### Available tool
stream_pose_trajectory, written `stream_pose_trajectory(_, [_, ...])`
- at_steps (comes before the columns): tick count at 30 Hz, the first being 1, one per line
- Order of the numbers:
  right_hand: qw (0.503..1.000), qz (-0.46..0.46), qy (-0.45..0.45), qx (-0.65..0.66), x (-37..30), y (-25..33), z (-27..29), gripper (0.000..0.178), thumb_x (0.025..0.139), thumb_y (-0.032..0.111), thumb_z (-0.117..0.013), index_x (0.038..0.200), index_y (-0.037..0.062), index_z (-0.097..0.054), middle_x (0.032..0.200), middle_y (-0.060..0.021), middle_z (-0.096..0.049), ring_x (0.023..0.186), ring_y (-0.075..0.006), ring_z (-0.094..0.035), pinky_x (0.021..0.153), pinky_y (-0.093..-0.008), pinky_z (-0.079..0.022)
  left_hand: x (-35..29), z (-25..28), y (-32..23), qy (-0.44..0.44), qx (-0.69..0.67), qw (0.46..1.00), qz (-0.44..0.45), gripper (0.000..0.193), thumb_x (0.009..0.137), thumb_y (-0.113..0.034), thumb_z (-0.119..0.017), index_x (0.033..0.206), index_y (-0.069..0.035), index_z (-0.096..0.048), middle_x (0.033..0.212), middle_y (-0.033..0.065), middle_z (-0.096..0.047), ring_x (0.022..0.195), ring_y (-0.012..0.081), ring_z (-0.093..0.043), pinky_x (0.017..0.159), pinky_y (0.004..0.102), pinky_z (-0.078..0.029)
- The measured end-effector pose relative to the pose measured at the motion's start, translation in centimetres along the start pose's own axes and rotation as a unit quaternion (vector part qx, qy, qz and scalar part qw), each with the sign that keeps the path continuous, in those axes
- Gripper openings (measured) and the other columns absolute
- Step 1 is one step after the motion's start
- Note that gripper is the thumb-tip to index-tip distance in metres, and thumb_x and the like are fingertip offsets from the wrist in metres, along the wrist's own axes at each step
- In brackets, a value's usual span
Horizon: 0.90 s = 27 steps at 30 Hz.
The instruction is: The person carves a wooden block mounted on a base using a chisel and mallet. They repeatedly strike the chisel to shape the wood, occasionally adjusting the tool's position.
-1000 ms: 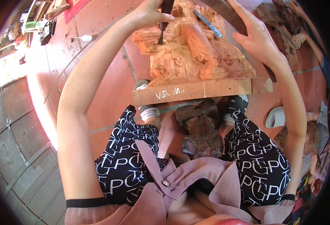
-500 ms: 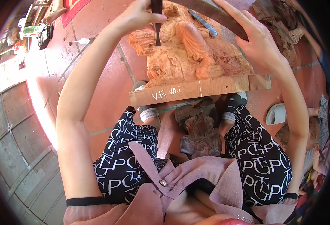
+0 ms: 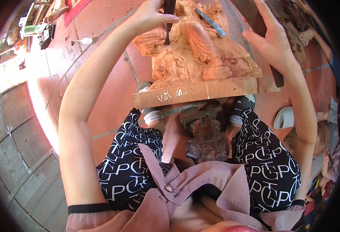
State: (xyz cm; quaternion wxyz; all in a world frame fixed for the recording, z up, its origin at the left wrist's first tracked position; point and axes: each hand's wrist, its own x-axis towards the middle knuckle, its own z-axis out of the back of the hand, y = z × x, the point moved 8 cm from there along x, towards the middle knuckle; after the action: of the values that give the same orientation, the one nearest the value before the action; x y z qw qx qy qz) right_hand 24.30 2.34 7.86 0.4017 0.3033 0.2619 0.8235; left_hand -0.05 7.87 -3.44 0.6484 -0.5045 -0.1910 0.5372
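Observation:
In front of me stands a reddish wood carving (image 3: 177, 65) with deep folds and rough figures, on a thick flat wooden base (image 3: 224, 88) with handwriting on its front edge. My left hand (image 3: 151, 16) is closed round the dark handle of a carving chisel (image 3: 167, 36), held upright with its tip at the carving's upper left. My right hand (image 3: 272, 42) grips a dark wooden mallet bar (image 3: 277, 77), raised at the right, apart from the chisel. A loose grey-blue metal chisel (image 3: 210, 22) lies across the top of the carving.
A dark carved wooden piece (image 3: 206, 135) lies between my feet. At the right are more dark wood (image 3: 290, 27), another person's arm (image 3: 320, 42) and a white shoe (image 3: 285, 118). A small white bottle (image 3: 85, 41) lies on the red tiles, with clutter at the far left.
The mallet bar has swung up and to the right, away from the chisel, its slant now steeper. My left hand and the chisel have shifted slightly right.

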Motion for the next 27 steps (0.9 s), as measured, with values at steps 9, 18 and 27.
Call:
stream_pose_trajectory(9, [0.976, -0.050, 0.166, -0.132, 2.1, 0.2, -1.1, 0.076, 0.086, 0.007, -0.066, 0.155, 0.0079, -0.032, 0.137, -0.0249, -0.056, 0.125, -0.0321, -0.058, 0.104, -0.0398, -0.045, 1.2, -0.1, 1.1, 0.003, 0.018, 1.000, -0.015, 0.042, 0.083, -0.003, -0.076, 0.120, -0.002, -0.055, 0.089, 0.0012, -0.059, 0.081, 0.0109, -0.061, 0.071, 0.0286, -0.055])
stream_pose_trajectory(18, [0.986, -0.015, 0.138, -0.097, 0.7, 1.4, -1.4, 0.078, 0.084, 0.007, -0.069, 0.153, 0.0059, -0.033, 0.119, -0.0141, -0.062, 0.101, -0.0191, -0.062, 0.091, -0.0338, -0.049, -0.8, 0.5, 0.6, 0.030, 0.051, 0.996, -0.066, 0.039, 0.085, -0.004, -0.074, 0.119, -0.004, -0.054, 0.093, 0.0035, -0.062, 0.087, 0.0129, -0.062, 0.078, 0.0310, -0.056])
stream_pose_trajectory(27, [0.881, -0.307, 0.105, 0.343, -9.0, -2.1, -2.3, 0.085, 0.079, 0.000, -0.066, 0.156, 0.0064, -0.030, 0.103, -0.0055, -0.058, 0.079, -0.0107, -0.057, 0.067, -0.0264, -0.049, -2.5, 4.8, 1.5, -0.090, -0.107, 0.990, -0.026, 0.037, 0.084, -0.008, -0.077, 0.113, -0.005, -0.054, 0.096, 0.0054, -0.063, 0.088, 0.0173, -0.067, 0.077, 0.0354, -0.059])
